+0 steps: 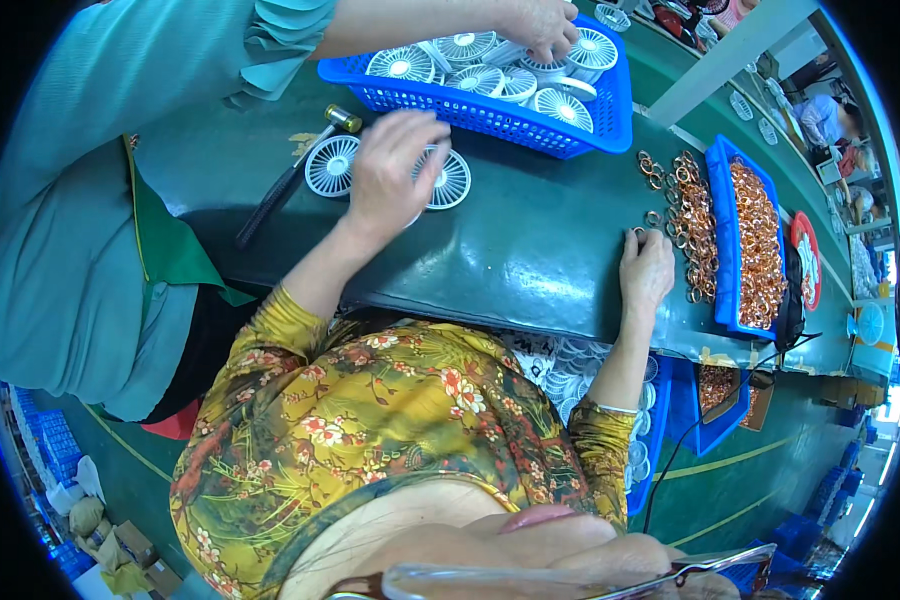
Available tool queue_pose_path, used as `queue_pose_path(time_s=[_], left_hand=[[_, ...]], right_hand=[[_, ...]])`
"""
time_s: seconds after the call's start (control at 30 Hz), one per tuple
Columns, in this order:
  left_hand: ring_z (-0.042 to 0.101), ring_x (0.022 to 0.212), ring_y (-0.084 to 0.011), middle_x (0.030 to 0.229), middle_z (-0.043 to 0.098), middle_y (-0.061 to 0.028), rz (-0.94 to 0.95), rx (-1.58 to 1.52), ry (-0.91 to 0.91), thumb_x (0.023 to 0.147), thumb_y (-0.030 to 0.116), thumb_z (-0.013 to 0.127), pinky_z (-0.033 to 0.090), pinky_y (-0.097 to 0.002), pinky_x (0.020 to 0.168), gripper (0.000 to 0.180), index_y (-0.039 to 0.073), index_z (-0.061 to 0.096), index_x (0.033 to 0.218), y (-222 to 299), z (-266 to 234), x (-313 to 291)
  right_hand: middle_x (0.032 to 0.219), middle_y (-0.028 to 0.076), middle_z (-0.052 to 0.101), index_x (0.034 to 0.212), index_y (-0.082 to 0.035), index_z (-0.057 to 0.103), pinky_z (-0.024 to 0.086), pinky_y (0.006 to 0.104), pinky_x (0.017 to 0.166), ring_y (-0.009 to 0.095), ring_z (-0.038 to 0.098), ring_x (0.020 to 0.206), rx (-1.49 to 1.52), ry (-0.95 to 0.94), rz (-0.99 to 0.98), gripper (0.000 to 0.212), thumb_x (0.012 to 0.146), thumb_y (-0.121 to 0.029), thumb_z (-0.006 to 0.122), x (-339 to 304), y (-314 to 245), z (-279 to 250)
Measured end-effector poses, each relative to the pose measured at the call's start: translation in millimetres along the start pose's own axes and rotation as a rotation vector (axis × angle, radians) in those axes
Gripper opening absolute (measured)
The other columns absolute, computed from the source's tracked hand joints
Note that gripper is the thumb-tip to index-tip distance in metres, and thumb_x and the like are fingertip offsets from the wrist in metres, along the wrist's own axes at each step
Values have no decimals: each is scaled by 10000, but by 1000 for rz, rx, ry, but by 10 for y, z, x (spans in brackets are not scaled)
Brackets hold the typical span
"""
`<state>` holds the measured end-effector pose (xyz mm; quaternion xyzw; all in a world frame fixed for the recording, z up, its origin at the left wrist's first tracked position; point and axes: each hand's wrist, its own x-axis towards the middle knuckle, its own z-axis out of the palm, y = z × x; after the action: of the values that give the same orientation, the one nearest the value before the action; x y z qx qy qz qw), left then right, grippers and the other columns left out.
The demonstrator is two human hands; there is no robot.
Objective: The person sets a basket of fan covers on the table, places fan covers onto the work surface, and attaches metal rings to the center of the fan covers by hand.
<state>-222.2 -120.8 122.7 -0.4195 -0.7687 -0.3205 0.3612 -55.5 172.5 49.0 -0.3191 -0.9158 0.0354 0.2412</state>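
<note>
Two white round fan grilles with radial ribs lie on the green table; the left grille [330, 166] is beside my left hand [395, 172], the right grille [454, 180] partly under it. That hand is slightly blurred, its fingers stretched and the thumb apart, with nothing seen in its grasp. Farther right, my right hand [648, 268] rests low at the table with curled fingers. Its fingertips close on a copper-coloured ring [638, 230], mostly hidden by them. Many loose copper-coloured rings [692, 225] are spread just right of that hand.
A blue basket [490, 122] of white grilles stands at the back, with a co-worker's hand [542, 28] reaching in. A black-handled hammer [288, 180] lies at left. Right stands a blue tray [727, 250] of rings, then a red basin [804, 225]. Blue crates [705, 430] sit below the table.
</note>
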Motion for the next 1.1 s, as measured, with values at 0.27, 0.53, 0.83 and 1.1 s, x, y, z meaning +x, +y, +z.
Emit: queue_pose_path(time_s=[0.27, 0.53, 0.83, 1.1], left_hand=[[549, 1036, -360, 1103, 601, -169, -281, 424, -328, 817, 174, 529, 423, -454, 902, 329, 117, 599, 1133, -793, 363, 722], [614, 946, -318, 1013, 647, -145, -471, 367, -420, 783, 137, 515, 490, -439, 773, 360, 233, 627, 1111, -881, 455, 940], [590, 748, -218, 845, 606, -104, -137, -55, 360, 836, 122, 620, 475, -362, 650, 141, 25, 564, 922, -383, 158, 569], [568, 1060, -318, 1159, 558, -159, -186, -464, -228, 802, -3, 604, 472, -334, 865, 376, 64, 521, 1162, 626, 285, -210]], right_hand=[[863, 111, 550, 855, -86, 570, 475, 423, 679, 304, 554, 825, -7, 80, -23, 179, 854, -263, 593, -59, -31, 108], [866, 94, 570, 881, -96, 587, 476, 398, 679, 289, 565, 815, 108, 169, -34, 124, 865, -219, 587, -107, -8, 89], [866, 78, 609, 853, -77, 638, 459, 341, 705, 250, 574, 814, 617, 403, -215, 98, 773, -91, 693, -159, -166, -12], [815, 86, 613, 835, -51, 616, 457, 333, 634, 246, 575, 729, 714, 505, -335, 149, 736, -58, 727, -370, -541, -127]])
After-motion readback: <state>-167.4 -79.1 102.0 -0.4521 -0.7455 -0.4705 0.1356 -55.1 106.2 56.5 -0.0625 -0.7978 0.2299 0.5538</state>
